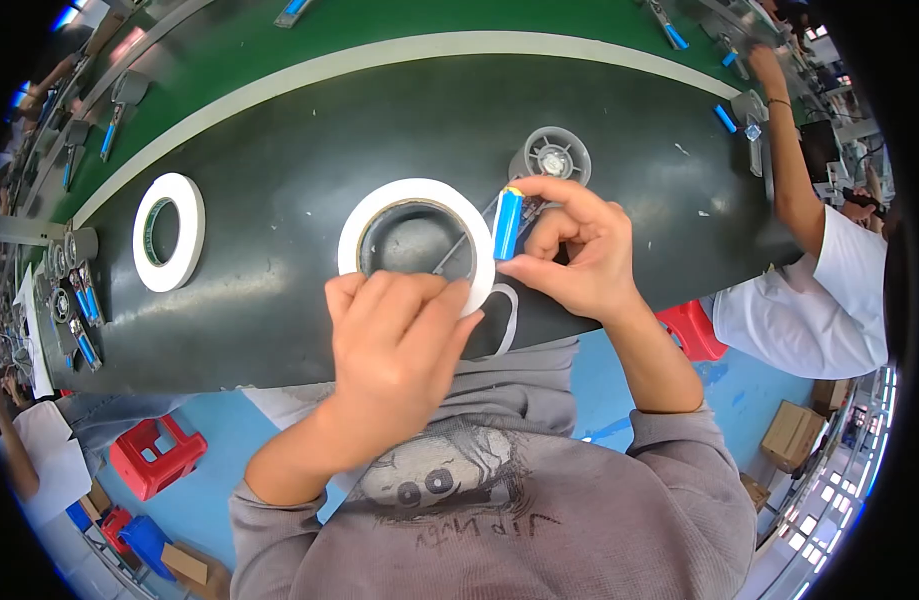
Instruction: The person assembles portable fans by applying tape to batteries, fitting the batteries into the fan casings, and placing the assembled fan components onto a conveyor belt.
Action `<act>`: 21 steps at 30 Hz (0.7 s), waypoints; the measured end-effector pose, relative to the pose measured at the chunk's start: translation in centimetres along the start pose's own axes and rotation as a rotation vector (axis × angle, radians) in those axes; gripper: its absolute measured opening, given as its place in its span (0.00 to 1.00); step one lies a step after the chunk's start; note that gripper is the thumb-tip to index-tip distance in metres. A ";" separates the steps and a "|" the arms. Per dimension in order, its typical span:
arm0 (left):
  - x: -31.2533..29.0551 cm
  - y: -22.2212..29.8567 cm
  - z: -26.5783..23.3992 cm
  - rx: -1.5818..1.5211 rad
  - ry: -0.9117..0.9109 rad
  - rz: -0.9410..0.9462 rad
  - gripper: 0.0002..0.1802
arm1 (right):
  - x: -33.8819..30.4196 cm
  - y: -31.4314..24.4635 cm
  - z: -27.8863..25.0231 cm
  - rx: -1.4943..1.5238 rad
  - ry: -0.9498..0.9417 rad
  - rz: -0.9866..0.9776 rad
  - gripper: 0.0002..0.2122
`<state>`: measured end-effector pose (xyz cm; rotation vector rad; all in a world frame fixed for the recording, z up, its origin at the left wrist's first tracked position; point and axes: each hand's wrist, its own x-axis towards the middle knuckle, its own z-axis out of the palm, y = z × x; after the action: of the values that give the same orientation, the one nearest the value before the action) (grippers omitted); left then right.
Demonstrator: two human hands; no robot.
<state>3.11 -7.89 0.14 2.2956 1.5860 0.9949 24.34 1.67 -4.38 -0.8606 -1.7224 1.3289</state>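
My left hand (394, 345) is closed on the near rim of a large roll of white tape (363, 222), held above the dark bench. Between the thumb and index finger of my right hand (584, 250) stands a blue cylindrical battery (508, 228) with a yellow top end, close to the roll's right side. A loose curl of white tape (510, 320) hangs just below the battery. Beyond my right hand lies a grey round fan-like part (551, 155) with spokes; its lower portion is partly hidden by my fingers and the battery.
A second white tape roll (187, 235) lies on the bench (299, 130) to the left. Several fan parts with blue batteries (84, 292) sit at the left end. A green conveyor belt (369, 25) runs along the far side. At right, a co-worker's arm (794, 165) reaches over.
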 end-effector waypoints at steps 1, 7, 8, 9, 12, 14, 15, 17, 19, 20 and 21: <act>-0.2 0.3 -0.2 0.033 0.024 -0.017 0.17 | 0.1 -0.2 0.5 0.000 -0.002 0.000 0.31; -1.9 1.1 -2.4 0.046 0.007 -0.013 0.18 | 1.0 -2.7 -0.3 0.126 0.193 0.128 0.27; -2.1 1.2 -2.5 0.043 0.004 -0.011 0.18 | 0.8 -2.7 -0.6 0.125 0.191 0.128 0.27; -2.2 0.7 -3.4 0.118 -0.021 -0.068 0.19 | 0.7 -2.8 -0.7 0.189 0.132 0.148 0.28; -1.3 -2.6 -5.0 0.251 -0.038 -0.149 0.16 | 0.3 -2.9 -1.3 0.266 0.048 0.189 0.31; 0.6 -4.7 -6.3 0.213 -0.046 -0.110 0.16 | 0.3 -2.9 -0.8 0.312 -0.055 0.255 0.31; 1.8 -6.0 -6.7 0.183 -0.047 -0.082 0.17 | 0.3 -2.7 0.0 0.308 -0.033 0.251 0.31; 5.1 -7.6 -5.6 0.093 -0.001 0.034 0.19 | 0.5 -2.6 0.6 0.354 -0.131 0.287 0.31; 8.7 -7.7 -2.7 -0.097 -0.006 0.096 0.28 | 0.3 -3.2 0.3 0.335 -0.163 0.315 0.31; 10.1 -7.6 -1.1 -0.164 -0.075 0.116 0.32 | -0.3 -3.5 0.5 0.353 -0.185 0.366 0.32; 10.8 -7.6 0.5 -0.204 -0.111 0.140 0.32 | -0.4 -4.0 0.8 0.335 -0.184 0.400 0.32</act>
<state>-0.18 4.91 0.57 2.3016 1.2348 0.9905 23.66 0.06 -0.70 -0.9380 -1.4422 1.9514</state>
